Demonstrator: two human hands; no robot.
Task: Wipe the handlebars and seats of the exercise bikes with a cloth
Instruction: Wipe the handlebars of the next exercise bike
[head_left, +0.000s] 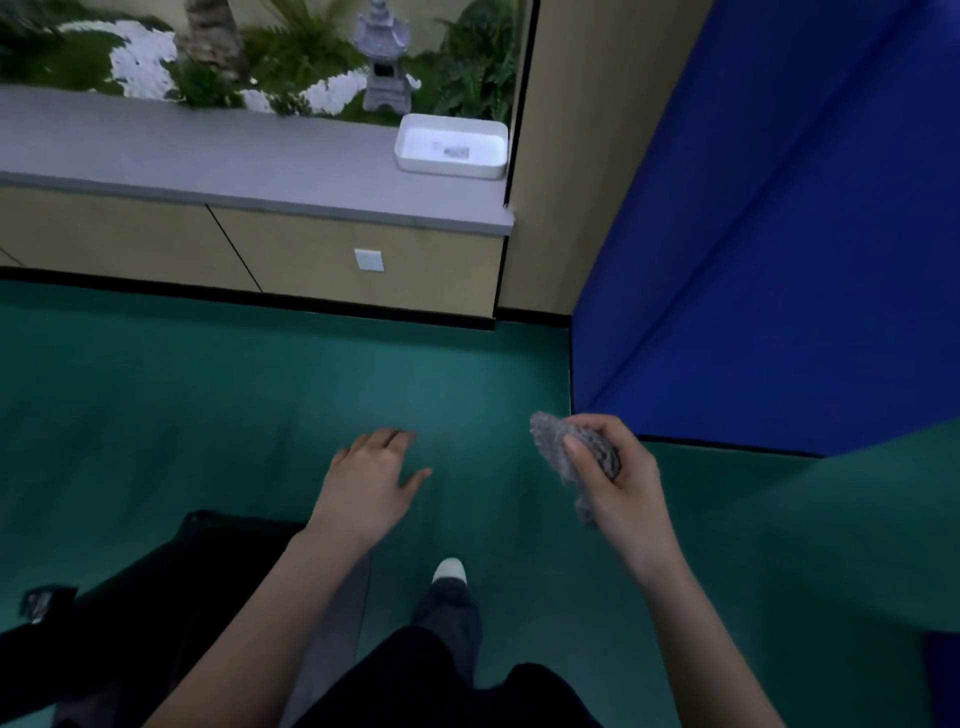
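My right hand (613, 478) grips a crumpled grey cloth (558, 441) in front of me at the right, over the green floor. A corner of the cloth sticks out above the thumb and a tail hangs below the palm. My left hand (371, 480) hovers palm down at the centre with relaxed fingers and holds nothing. A black part of some equipment (156, 587) lies at the lower left, partly behind my left forearm; I cannot tell what it is. No handlebar or seat shows plainly.
A grey counter (208, 156) on wooden cabinets runs along the far wall, with a white tray (451, 148) at its right end. A blue padded panel (769, 260) stands at the right. Green floor (208, 389) lies ahead. My shoe (450, 570) shows below.
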